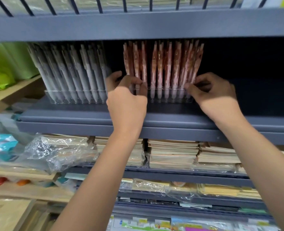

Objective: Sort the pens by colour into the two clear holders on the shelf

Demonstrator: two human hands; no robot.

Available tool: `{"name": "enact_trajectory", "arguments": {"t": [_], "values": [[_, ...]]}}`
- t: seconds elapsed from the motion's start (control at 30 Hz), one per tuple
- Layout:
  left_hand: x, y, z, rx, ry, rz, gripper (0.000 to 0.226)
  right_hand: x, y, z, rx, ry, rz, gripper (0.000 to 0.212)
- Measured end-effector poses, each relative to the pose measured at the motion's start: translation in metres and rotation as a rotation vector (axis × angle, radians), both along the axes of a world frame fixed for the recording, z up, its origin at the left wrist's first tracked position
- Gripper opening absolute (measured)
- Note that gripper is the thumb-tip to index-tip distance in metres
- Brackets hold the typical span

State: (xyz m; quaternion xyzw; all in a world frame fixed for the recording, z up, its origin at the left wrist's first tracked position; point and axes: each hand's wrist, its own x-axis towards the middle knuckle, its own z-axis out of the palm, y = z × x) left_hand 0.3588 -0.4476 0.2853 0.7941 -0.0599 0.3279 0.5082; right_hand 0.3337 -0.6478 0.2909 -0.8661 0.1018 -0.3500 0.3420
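Two clear holders stand side by side on the grey-blue shelf (81,114). The left holder (74,97) is filled with several pale grey pens (74,70) leaning left. The right holder (168,97) carries several pink patterned pens (164,64). My left hand (126,95) grips the left end of the right holder, fingers curled over its front edge among the pink pens. My right hand (211,94) pinches the same holder at its right end. Both hands cover the holder's corners.
The shelf board above (138,25) hangs low over the pen tops. Right of the pink pens the shelf is dark. Green wrapped packs (8,64) sit at left. Stacks of notebooks (173,154) and plastic-wrapped goods (58,150) fill the shelves below.
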Motion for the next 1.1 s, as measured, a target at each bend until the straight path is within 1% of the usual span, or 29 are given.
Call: {"name": "enact_trajectory", "arguments": {"t": [0.17,0.43,0.53,0.57,0.63,0.73,0.87,1.1], "values": [[0.0,-0.008,0.006,-0.001,0.035,0.061,0.011,0.0,-0.001,0.0,-0.006,0.012,0.003,0.019],[0.008,-0.013,0.008,0.042,0.055,-0.007,0.021,0.0,-0.001,0.001,-0.024,0.02,0.012,0.018],[0.009,-0.013,0.008,-0.026,0.041,-0.049,0.016,-0.001,-0.001,0.001,-0.036,0.025,0.016,0.016],[0.008,-0.014,0.008,-0.038,0.032,-0.028,0.013,-0.001,-0.001,0.001,-0.038,0.023,0.017,0.016],[0.006,-0.013,0.007,-0.024,0.02,0.025,0.008,0.0,-0.001,0.001,-0.032,0.014,0.019,0.015],[0.006,-0.013,0.007,-0.021,0.019,0.035,0.004,0.0,-0.002,-0.001,-0.023,0.002,0.022,0.014],[0.007,-0.013,0.008,-0.035,0.021,0.035,0.007,0.002,-0.002,-0.003,0.0,-0.016,0.025,0.014],[0.007,-0.014,0.006,-0.001,0.001,0.047,0.012,0.004,-0.004,-0.005,0.048,-0.024,0.043,0.011]]}}
